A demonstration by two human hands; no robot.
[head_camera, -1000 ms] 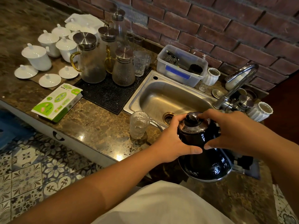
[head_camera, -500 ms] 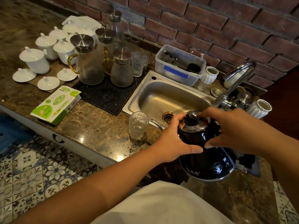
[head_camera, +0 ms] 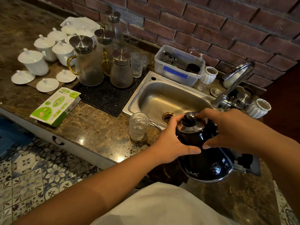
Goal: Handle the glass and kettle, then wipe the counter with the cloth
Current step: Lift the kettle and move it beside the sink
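Black kettle (head_camera: 206,161) sits on counter (head_camera: 90,130) w/ both hands curled round its upper body: left hand (head_camera: 170,143) at 9 o'clock, right hand (head_camera: 227,132) at 3 (fingertips by the lid). Glass (head_camera: 138,125) stands free at kettle's 10 o'clock.

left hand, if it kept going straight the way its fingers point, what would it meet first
The left hand already wraps the black kettle, fingers pointing right. Going on, it would likely meet the right hand at the lid.
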